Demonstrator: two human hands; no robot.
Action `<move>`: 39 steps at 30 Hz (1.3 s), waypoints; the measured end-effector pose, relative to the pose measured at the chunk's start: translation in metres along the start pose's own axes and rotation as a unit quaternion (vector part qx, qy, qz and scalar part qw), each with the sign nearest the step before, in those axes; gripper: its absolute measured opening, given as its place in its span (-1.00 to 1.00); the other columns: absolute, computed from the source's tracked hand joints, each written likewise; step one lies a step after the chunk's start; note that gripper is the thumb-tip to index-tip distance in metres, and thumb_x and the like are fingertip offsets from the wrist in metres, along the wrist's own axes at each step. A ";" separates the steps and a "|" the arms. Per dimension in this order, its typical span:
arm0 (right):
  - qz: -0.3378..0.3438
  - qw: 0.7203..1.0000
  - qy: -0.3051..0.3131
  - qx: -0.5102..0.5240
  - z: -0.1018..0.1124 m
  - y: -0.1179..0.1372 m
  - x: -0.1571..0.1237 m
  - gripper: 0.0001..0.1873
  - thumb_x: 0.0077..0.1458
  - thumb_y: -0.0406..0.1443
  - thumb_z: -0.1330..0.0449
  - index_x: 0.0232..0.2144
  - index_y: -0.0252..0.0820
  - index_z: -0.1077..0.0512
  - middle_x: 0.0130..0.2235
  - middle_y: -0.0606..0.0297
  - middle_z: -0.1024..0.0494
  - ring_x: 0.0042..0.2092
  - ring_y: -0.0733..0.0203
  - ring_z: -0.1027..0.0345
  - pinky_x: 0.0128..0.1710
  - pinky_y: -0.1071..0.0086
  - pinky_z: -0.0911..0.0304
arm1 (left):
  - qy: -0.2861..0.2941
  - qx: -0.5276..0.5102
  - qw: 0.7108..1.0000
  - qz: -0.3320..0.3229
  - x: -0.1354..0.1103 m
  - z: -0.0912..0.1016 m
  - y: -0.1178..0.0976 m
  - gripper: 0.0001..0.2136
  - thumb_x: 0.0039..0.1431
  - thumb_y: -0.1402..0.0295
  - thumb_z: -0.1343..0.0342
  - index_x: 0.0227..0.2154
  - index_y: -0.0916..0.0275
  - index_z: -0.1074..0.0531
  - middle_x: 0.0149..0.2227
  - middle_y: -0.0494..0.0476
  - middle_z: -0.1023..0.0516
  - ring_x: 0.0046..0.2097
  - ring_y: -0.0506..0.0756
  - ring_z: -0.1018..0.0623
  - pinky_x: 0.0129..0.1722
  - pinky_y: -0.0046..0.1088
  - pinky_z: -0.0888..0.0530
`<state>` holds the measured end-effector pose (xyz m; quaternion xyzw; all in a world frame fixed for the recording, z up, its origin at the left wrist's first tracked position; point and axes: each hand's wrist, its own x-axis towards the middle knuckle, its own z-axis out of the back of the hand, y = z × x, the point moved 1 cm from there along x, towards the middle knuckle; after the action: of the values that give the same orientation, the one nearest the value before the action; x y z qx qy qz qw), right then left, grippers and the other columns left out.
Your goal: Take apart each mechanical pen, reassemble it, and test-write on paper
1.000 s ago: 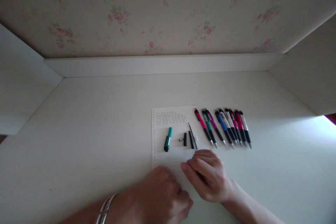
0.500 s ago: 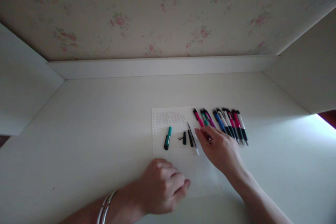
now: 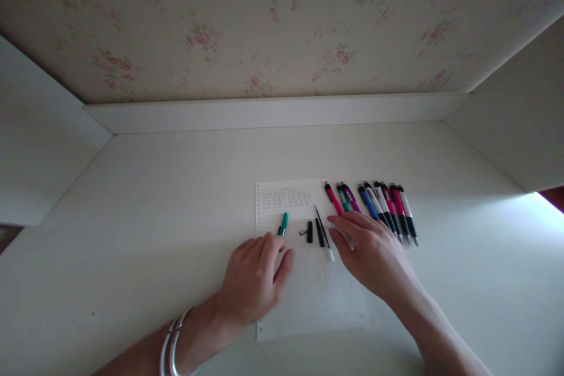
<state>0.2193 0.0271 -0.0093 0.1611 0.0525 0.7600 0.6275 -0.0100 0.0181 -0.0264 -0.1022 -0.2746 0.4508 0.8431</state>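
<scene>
My left hand [image 3: 255,276] lies low over the paper, its thumb apart from the fingers. Its fingertips reach the lower end of a green pen barrel part [image 3: 284,224] and partly cover it. My right hand [image 3: 370,247] rests at the paper's right side with thumb and fingers apart, over the lower ends of several pens. Between the hands lie a black pen piece with a clip [image 3: 309,232], a slim black tube [image 3: 319,232] and a thin ink refill [image 3: 324,229] with a white end. Anything under the right palm is hidden.
A sheet of lined paper [image 3: 273,329] with handwriting at its top lies on the white desk [image 3: 154,200]. Behind my right hand, a row of pens includes a pink pen [image 3: 333,198], a blue pen [image 3: 368,202] and a white pen [image 3: 408,211]. White panels border the desk.
My left hand has moved left and up to the green barrel part, and its curled fingers have loosened. My right hand's thumb and fingers have spread slightly, with the hand staying in place.
</scene>
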 end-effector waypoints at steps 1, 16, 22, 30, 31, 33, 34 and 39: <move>0.007 1.000 0.008 -0.010 -0.001 0.000 -0.001 -0.74 0.28 -0.27 -0.12 -0.12 -0.08 -0.59 -0.14 0.21 -0.64 -0.19 -0.01 -0.54 -0.21 0.15 -0.33 | 0.008 0.015 1.000 0.022 0.001 -0.001 0.003 -0.90 0.38 0.34 -0.01 -0.19 0.26 -0.34 -0.34 0.13 -0.54 -0.35 0.13 -0.55 -0.34 -0.31 -0.49; -0.005 0.986 -0.055 0.159 -0.006 0.008 0.000 -0.83 0.28 -0.31 -0.13 -0.28 -0.17 -0.54 -0.29 0.23 -0.62 -0.36 0.18 -0.47 -0.38 0.33 -0.39 | 0.011 -0.002 0.998 0.055 0.003 -0.007 0.015 -0.70 0.42 0.46 0.10 0.15 0.28 -0.27 -0.06 0.27 -0.49 -0.04 0.23 -0.51 -0.03 -0.13 -0.52; -0.007 0.953 -0.078 0.294 0.000 0.018 -0.003 -0.77 0.28 -0.31 -0.15 -0.07 -0.13 -0.54 -0.22 0.20 -0.63 -0.31 0.21 -0.51 -0.46 0.44 -0.44 | -0.043 -0.241 0.963 0.115 -0.001 0.000 0.005 -0.81 0.45 0.40 0.09 0.02 0.17 -0.34 -0.06 0.17 -0.42 -0.01 0.10 -0.47 0.04 -0.32 -0.45; -0.028 0.892 -0.096 0.441 0.011 0.026 -0.004 -0.89 0.15 -0.34 -0.30 -0.28 -0.04 -0.63 -0.26 0.27 -0.71 -0.25 0.16 -0.60 -0.26 0.36 -0.53 | 0.096 -0.338 0.930 0.114 -0.001 -0.002 -0.006 -0.86 0.42 0.32 -0.01 -0.14 0.21 -0.45 -0.22 0.11 -0.54 -0.21 0.07 -0.52 -0.16 -0.42 -0.46; -0.016 0.884 -0.103 0.457 0.011 0.026 -0.005 -0.88 0.14 -0.36 -0.31 -0.30 -0.04 -0.64 -0.26 0.27 -0.71 -0.23 0.14 -0.60 -0.25 0.34 -0.53 | 0.097 -0.336 0.931 0.104 -0.001 -0.002 -0.006 -0.86 0.42 0.33 -0.01 -0.14 0.21 -0.45 -0.23 0.11 -0.54 -0.23 0.06 -0.51 -0.19 -0.43 -0.46; 0.004 0.871 -0.104 0.479 0.012 0.028 -0.006 -0.86 0.13 -0.40 -0.32 -0.33 -0.04 -0.63 -0.28 0.27 -0.70 -0.23 0.13 -0.59 -0.26 0.32 -0.53 | 0.097 -0.331 0.935 0.086 0.000 -0.002 -0.006 -0.85 0.42 0.34 -0.01 -0.10 0.21 -0.46 -0.23 0.11 -0.54 -0.25 0.06 -0.51 -0.21 -0.44 -0.46; 0.011 0.867 -0.098 0.489 0.012 0.029 -0.006 -0.84 0.13 -0.42 -0.31 -0.33 -0.03 -0.63 -0.28 0.27 -0.70 -0.23 0.13 -0.59 -0.26 0.32 -0.53 | 0.097 -0.327 0.937 0.079 0.000 -0.002 -0.006 -0.84 0.42 0.35 -0.01 -0.08 0.20 -0.47 -0.22 0.11 -0.54 -0.25 0.06 -0.51 -0.21 -0.44 -0.47; 0.043 0.859 -0.073 0.506 0.011 0.032 -0.007 -0.75 0.13 -0.48 -0.30 -0.25 0.00 -0.61 -0.27 0.29 -0.69 -0.23 0.16 -0.59 -0.25 0.32 -0.52 | 0.093 -0.318 0.941 0.063 -0.003 -0.002 -0.006 -0.83 0.41 0.39 -0.03 -0.04 0.20 -0.47 -0.18 0.12 -0.54 -0.19 0.06 -0.52 -0.14 -0.43 -0.48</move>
<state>0.1939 0.0124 0.0091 0.5136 0.3762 0.6413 0.4283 -0.0056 0.0125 -0.0269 -0.4238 -0.3174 0.3807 0.7581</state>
